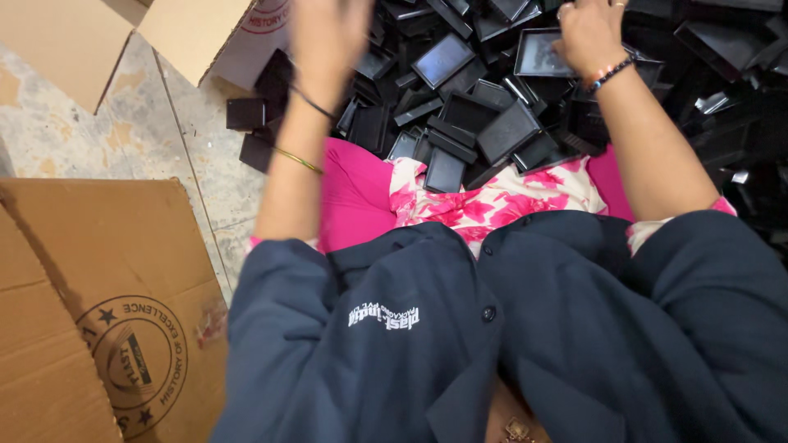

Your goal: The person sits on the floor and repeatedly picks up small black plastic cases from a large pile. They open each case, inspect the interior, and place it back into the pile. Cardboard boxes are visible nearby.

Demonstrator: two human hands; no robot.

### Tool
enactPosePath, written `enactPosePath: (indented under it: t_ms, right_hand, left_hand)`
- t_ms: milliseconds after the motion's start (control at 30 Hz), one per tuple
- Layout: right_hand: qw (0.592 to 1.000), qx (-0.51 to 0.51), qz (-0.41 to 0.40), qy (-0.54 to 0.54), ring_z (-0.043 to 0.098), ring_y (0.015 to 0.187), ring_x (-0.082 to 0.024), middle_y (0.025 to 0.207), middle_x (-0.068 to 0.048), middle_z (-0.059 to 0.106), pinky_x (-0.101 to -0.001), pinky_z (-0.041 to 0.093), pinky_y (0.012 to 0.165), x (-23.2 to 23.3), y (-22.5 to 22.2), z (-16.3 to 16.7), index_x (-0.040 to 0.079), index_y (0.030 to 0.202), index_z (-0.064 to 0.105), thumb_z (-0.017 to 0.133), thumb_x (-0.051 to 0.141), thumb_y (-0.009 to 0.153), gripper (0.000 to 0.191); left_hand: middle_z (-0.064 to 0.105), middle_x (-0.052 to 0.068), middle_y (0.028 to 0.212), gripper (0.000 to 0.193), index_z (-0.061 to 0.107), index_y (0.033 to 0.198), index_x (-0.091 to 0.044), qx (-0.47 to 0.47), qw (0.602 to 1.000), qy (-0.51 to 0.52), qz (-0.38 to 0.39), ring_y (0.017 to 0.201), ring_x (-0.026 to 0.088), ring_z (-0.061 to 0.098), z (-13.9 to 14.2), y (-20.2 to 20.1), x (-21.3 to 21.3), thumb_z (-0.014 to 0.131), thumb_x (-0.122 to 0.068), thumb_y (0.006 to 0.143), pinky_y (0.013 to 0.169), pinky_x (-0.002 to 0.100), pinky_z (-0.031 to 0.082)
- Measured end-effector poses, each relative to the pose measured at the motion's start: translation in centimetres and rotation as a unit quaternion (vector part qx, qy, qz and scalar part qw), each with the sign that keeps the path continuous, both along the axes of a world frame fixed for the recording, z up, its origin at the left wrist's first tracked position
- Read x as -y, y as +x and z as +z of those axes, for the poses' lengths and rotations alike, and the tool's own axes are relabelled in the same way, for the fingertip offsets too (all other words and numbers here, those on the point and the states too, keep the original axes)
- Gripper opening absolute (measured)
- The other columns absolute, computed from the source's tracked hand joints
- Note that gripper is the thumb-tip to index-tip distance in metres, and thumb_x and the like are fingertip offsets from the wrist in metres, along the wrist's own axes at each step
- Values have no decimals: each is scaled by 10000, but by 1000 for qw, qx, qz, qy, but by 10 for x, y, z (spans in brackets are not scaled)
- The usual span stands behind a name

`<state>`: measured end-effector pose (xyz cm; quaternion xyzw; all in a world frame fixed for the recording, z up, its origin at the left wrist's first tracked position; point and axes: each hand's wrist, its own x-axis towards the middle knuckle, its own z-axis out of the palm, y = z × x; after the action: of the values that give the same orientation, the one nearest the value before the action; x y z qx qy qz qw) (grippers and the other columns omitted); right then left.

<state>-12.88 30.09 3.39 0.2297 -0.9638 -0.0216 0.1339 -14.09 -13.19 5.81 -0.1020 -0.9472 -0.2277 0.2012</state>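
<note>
A big heap of black plastic trays [492,123] lies on the floor in front of my lap. My left hand [328,33] is raised over the heap's left side and is blurred, so I cannot make out its fingers or anything in it. My right hand [587,33] rests on a shallow black tray [538,53] at the top of the heap, fingers curled on its rim. I wear a dark blue jacket over pink floral clothing, with bangles on both wrists.
An open brown cardboard box [98,303] stands at my lower left. Another cardboard box [189,33] lies at the upper left, flaps open. Speckled stone floor [164,139] shows between them. A few loose black trays [246,115] lie on it.
</note>
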Motion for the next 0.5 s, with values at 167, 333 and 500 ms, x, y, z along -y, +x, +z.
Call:
enactPosePath:
  t_ms: [167, 333, 500]
  right_hand:
    - [1000, 8, 1, -24, 543, 1198, -299, 1113, -110, 636, -522, 357, 1000, -14, 18, -9, 73, 941, 720, 730, 198, 810, 181]
    - [999, 18, 37, -32, 606, 1064, -307, 1053, -138, 658, -492, 434, 991, -5, 45, -7, 67, 945, 696, 768, 185, 866, 159]
    - [919, 266, 19, -290, 680, 997, -329, 1022, -184, 691, -419, 531, 870, 0, 69, -14, -12, 1117, 663, 771, 309, 950, 378]
  left_hand:
    - [634, 178, 1054, 277, 669, 1036, -19, 34, 986, 51, -156, 949, 386, 646, -62, 76, -85, 740, -91, 777, 833, 469, 539]
    - [660, 112, 1168, 360, 683, 1153, -67, 17, 980, -4, -198, 1067, 306, 636, -99, 90, -148, 710, 16, 804, 896, 425, 488]
    - [669, 131, 1051, 421, 677, 1029, -72, 58, 964, -117, -232, 986, 324, 641, -93, 73, -173, 756, -90, 615, 820, 469, 474]
